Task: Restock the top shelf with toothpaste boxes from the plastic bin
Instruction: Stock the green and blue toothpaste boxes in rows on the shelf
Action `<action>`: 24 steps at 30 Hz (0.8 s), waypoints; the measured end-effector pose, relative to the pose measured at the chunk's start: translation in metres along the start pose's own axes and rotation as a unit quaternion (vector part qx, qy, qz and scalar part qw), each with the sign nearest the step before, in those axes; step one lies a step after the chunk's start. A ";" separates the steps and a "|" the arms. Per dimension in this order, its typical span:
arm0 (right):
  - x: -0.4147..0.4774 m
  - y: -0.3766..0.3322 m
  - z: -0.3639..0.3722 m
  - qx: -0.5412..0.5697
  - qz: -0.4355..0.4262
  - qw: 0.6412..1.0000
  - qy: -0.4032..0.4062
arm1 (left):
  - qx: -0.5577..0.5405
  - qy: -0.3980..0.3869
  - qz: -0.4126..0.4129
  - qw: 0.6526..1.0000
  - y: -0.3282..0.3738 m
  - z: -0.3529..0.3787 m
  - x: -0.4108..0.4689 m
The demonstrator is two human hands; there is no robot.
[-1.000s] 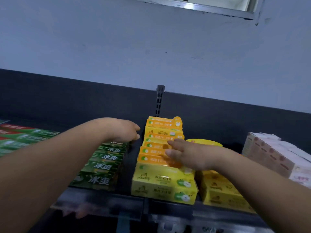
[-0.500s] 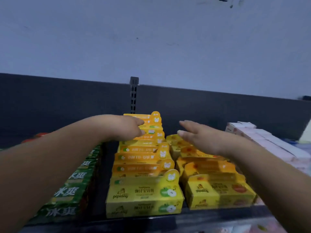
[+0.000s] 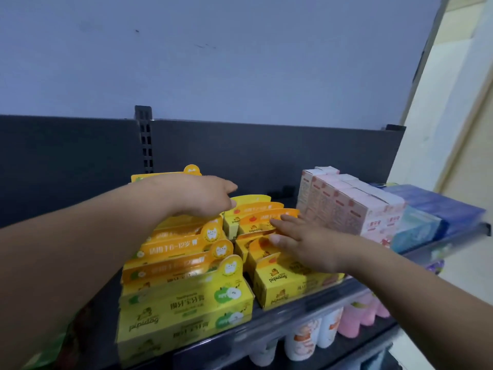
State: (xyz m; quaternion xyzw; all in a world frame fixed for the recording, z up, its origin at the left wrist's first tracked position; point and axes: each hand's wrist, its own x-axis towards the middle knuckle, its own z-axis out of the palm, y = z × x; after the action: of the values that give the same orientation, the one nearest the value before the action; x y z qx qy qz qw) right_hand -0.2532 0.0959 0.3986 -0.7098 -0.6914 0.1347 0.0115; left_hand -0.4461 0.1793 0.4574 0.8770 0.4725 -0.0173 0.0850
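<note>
Two rows of yellow and orange toothpaste boxes fill the middle of the top shelf. The left row has green apple marks, the right row red fruit marks. My left hand reaches over the back of the left row, fingers pointing right, resting near the box tops. My right hand lies flat with straight fingers on the tops of the right row's boxes. Neither hand holds a box. The plastic bin is out of view.
Pink and white boxes stand right of the yellow rows, then blue boxes at the shelf's right end. A dark back panel closes the shelf behind. Pink and white bottles hang below the shelf edge. Green boxes sit at far left.
The view has swung right and closer. My left hand moved right across the back of the left row. My right hand dropped flat onto the right row's box tops.
</note>
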 end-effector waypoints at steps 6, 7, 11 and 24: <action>0.011 -0.003 -0.027 0.070 0.033 0.994 0.072 | 0.008 -0.001 0.013 1.000 0.003 0.007 0.007; 0.018 -0.006 -0.033 0.050 0.047 0.994 0.085 | 0.016 0.003 0.009 1.000 0.003 0.007 0.009; 0.048 -0.013 -0.050 -0.100 0.085 0.987 0.090 | 0.029 0.036 -0.005 0.999 0.001 0.008 0.019; 0.076 -0.019 -0.036 -0.168 -0.035 0.983 0.062 | -0.031 0.071 -0.058 0.995 -0.015 0.016 0.021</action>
State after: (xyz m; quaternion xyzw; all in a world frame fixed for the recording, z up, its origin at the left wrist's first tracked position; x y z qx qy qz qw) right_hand -0.2636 0.1777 0.4238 -0.6837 -0.7267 -0.0278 -0.0604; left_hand -0.4461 0.2021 0.4371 0.8440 0.5279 0.0551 0.0770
